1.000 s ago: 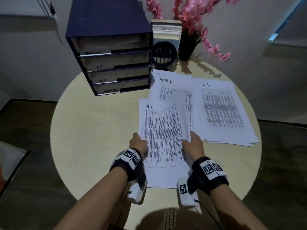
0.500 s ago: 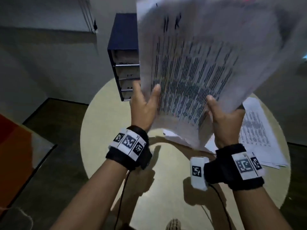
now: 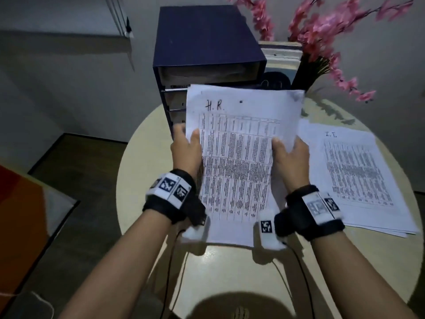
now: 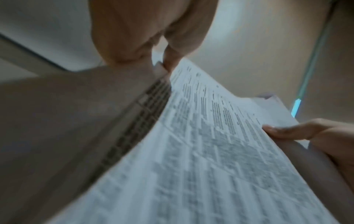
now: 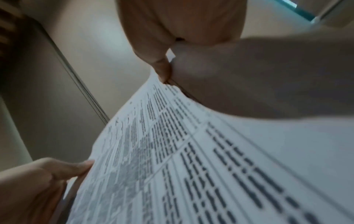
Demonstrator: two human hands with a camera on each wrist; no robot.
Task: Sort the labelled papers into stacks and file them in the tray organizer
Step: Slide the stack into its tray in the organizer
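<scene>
Both hands point(image 3: 236, 153) grip H.R. stack point(image 3: 239, 143), hiding organizer's point(image 3: 207, 42) lower trays.

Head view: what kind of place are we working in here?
Probably a small office or home-office corner: a round table carries a dark tray organizer, printed I.T. papers and pink flowers.

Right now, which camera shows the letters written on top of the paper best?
The head view. There the H.R. stack faces the camera, so its handwritten label reads clearly, with the left hand and right hand gripping its sides. Both wrist views show only blurred, slanted print, no label.
</scene>
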